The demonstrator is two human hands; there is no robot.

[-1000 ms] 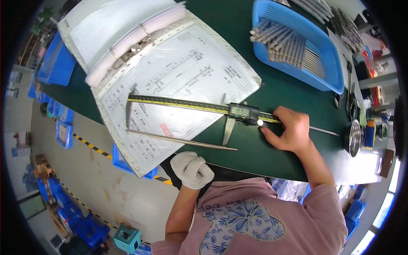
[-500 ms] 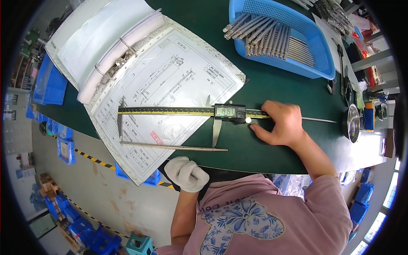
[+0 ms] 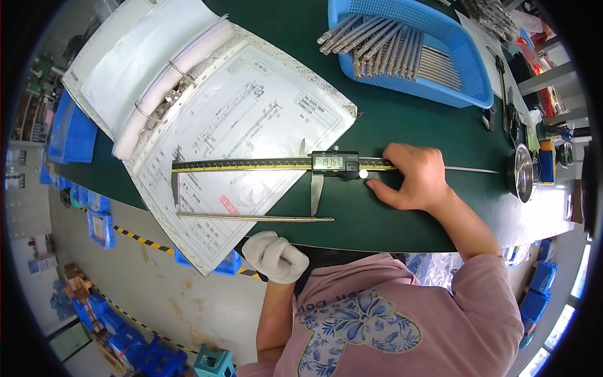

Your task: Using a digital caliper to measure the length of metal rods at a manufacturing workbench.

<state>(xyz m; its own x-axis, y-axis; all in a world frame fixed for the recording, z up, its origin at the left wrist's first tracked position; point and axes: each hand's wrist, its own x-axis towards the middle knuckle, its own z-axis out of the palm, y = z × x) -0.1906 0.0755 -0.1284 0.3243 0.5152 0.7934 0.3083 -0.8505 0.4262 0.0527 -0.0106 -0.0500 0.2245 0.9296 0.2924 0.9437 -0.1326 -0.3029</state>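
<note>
A long digital caliper [image 3: 251,164] lies across the open page and the green table, its display lit and its jaws spread wide. My bare right hand [image 3: 414,179] is curled around the right part of its beam, thumb near the small round wheel. Below the beam lies a thin metal rod [image 3: 257,218], roughly parallel to it. The left jaw tip meets the rod's left end; the right jaw tip reaches it a little short of its right end. My left hand [image 3: 275,256], in a white glove, rests as a fist at the table's near edge, just below the rod, with nothing showing in it.
A ring binder [image 3: 339,103] with a technical drawing lies open at left. At the far right, a blue basket [image 3: 480,94] holds many metal rods [image 3: 389,53]. A metal bowl [image 3: 520,174] stands by the right edge, near several tools [image 3: 502,75].
The whole view has shifted slightly, with the binder and basket appearing a little further up and left. Both hands keep their poses, and the caliper and rod keep their arrangement.
</note>
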